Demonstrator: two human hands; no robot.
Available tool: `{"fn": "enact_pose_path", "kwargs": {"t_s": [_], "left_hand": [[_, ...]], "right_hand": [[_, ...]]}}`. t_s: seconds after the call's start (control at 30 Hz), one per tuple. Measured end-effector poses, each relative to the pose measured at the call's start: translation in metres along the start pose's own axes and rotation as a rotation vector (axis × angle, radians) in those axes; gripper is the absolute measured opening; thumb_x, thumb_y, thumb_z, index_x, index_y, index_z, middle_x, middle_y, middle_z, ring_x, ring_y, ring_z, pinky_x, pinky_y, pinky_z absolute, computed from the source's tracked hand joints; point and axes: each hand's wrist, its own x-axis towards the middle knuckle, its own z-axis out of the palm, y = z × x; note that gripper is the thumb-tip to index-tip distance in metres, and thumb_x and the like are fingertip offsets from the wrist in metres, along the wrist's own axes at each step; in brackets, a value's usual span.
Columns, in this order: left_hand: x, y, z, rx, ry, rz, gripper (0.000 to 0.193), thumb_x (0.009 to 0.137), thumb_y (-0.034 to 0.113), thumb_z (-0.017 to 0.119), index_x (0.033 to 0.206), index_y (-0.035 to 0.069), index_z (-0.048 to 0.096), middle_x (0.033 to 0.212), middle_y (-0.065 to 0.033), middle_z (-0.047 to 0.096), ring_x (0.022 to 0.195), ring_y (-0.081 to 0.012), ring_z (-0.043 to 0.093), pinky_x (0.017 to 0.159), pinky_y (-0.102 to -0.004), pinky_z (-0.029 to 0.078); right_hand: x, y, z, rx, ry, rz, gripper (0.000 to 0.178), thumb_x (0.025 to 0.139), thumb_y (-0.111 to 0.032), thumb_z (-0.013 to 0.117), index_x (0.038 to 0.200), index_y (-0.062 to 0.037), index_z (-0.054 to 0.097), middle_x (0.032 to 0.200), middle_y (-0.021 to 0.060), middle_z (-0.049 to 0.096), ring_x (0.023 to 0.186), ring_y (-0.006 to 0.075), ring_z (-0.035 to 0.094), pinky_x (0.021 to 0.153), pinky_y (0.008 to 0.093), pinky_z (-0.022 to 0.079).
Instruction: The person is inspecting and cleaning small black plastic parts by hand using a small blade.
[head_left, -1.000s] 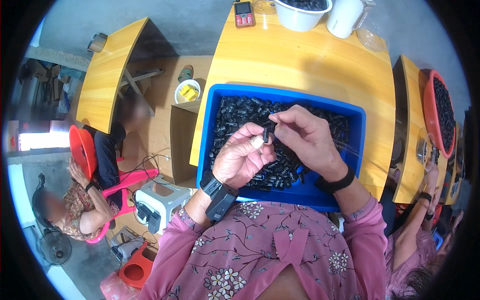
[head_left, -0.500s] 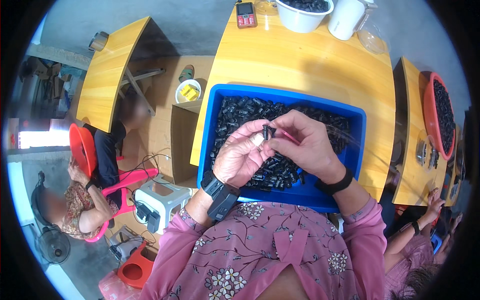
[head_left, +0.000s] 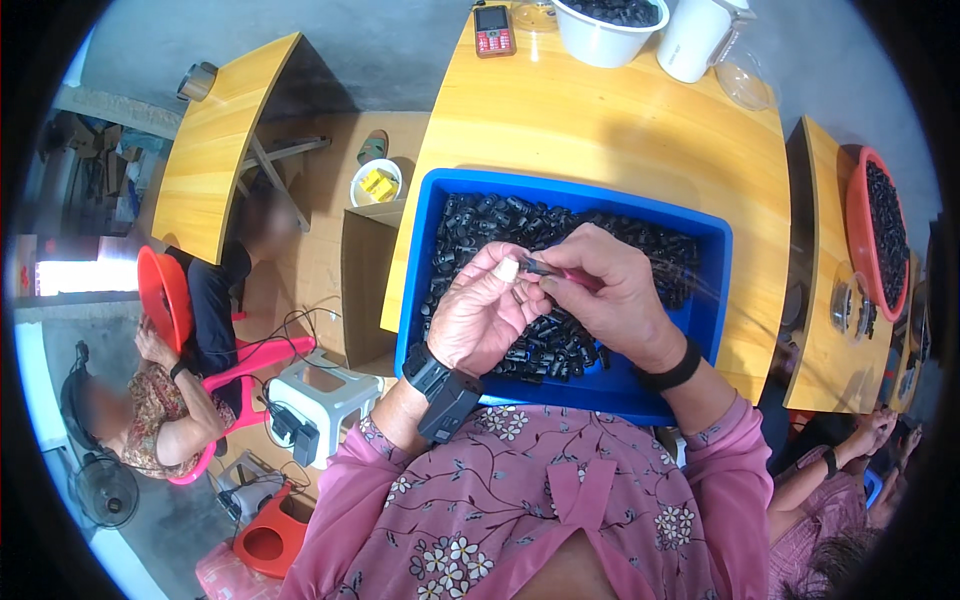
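Observation:
Both my hands are raised over a blue plastic bin [head_left: 562, 188] heaped with small black plastic parts [head_left: 490, 218]. My left hand [head_left: 480, 305] has a pale wrap on its thumb and pinches a small black plastic part [head_left: 528, 264], mostly hidden by the fingers. My right hand [head_left: 612, 295] grips a slim red-handled tool [head_left: 580, 277] between thumb and fingers. Its dark tip meets the black part at my left fingertips; the tip's exact shape is too small to make out.
Behind the bin, the wooden table [head_left: 600, 130] carries a red-and-black phone [head_left: 494, 32], a white tub [head_left: 610, 38] of black parts and a white jug [head_left: 695, 40]. A cardboard box [head_left: 370, 285] stands left. Co-workers sit on both sides; a red basin [head_left: 880, 235] rests right.
The black part has turned from upright to lying more level and sits deeper in my left fingers. My right hand has tilted, bringing the tool in line with it.

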Motion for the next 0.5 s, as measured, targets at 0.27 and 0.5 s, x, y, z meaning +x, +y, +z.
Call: {"fn": "enact_pose_path", "kwargs": {"t_s": [0.27,0.5], "left_hand": [[-0.001,0.0,0.002,0.072,0.062,0.033,0.009,0.098,0.008,0.06,0.106,0.005,0.063,0.101,-0.0081,0.067,0.089,-0.0182,0.066,0.085,-0.0366,0.055],[-0.002,0.002,0.009,0.037,0.056,-0.041,0.012,0.098,0.011,0.06,0.108,0.005,0.062,0.094,-0.0073,0.067,0.086,-0.0187,0.067,0.082,-0.0364,0.056]], "right_hand": [[-0.002,0.0,-0.001,0.195,0.03,0.231,0.015,0.085,0.001,0.071,0.1,-0.0002,0.07,0.086,0.0028,0.065,0.072,0.0046,0.056,0.063,0.0211,0.046],[0.001,-0.001,-0.01,0.318,-0.051,0.387,0.012,0.09,-0.002,0.069,0.101,0.0017,0.069,0.088,0.002,0.069,0.076,0.0037,0.062,0.067,0.02,0.051]]}}
